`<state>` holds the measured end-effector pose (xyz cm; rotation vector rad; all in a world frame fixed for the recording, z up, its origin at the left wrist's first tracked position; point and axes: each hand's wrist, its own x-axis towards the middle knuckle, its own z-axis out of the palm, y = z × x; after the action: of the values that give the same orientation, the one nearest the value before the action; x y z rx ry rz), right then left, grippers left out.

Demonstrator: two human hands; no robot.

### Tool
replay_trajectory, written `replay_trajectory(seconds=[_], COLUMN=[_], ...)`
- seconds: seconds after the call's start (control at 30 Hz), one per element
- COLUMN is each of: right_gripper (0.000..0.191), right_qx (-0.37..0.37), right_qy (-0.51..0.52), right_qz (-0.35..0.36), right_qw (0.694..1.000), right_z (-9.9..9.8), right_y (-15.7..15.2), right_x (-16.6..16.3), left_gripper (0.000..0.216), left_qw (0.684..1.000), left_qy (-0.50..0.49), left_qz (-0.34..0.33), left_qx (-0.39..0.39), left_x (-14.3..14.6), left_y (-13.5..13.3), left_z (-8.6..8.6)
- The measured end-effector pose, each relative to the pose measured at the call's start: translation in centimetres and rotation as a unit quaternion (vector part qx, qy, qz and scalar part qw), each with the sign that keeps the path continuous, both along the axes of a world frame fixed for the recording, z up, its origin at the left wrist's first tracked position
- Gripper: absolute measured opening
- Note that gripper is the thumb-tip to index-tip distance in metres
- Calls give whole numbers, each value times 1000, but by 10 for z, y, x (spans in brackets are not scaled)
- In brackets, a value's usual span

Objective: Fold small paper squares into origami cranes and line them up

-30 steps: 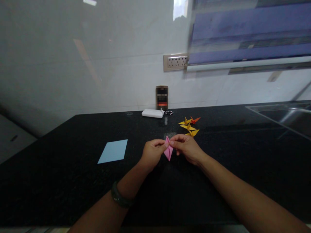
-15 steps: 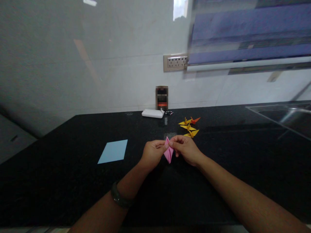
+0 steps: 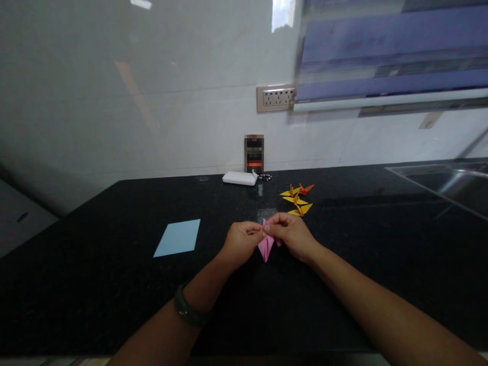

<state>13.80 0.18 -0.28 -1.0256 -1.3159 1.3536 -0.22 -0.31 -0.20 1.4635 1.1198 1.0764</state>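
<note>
My left hand [image 3: 240, 245] and right hand [image 3: 293, 235] meet, pinched on the pink folded paper [image 3: 266, 249].

From my end of the feed, I see both hands clamped around the paper's upper part, almost touching; its lower point is free toward me. I judge the two-sided grip keeps the thin layers lined up. I cannot tell whether it touches the counter [image 3: 95, 284]. Just beyond the right hand, three yellow paper cranes [image 3: 302, 209] and an orange paper crane [image 3: 305, 189] sit clustered, probably there to leave working room. The light-blue paper square [image 3: 178, 238] lies flat, well left, seemingly kept uncreased. Farther back, a white oblong block [image 3: 240, 178] rests near the wall [image 3: 183, 127].
</note>
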Motion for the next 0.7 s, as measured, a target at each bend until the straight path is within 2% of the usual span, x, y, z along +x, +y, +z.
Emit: replay_trajectory(seconds=[0.17, 0.33, 0.43, 0.53, 0.7], right_gripper=[27, 22, 24, 29, 32], right_qx=[-8, 29, 40, 23, -24], right_qy=[34, -21, -36, -46, -77], right_qz=[1, 15, -23, -52, 17], right_qw=[999, 999, 998, 997, 997], right_z=[-1, 0, -1, -2, -5], right_y=[1, 2, 2, 3, 1], right_x=[1, 2, 1, 0, -1], left_gripper=[13, 14, 15, 17, 19], left_qw=[1000, 999, 997, 990, 971], left_qy=[-6, -21, -37, -102, -196], left_qz=[-19, 6, 10, 20, 48], left_qx=[-16, -45, -60, -94, -127], left_x=[0, 1, 1, 0, -2], left_y=[0, -1, -1, 0, 4], left_z=[-2, -2, -1, 1, -1])
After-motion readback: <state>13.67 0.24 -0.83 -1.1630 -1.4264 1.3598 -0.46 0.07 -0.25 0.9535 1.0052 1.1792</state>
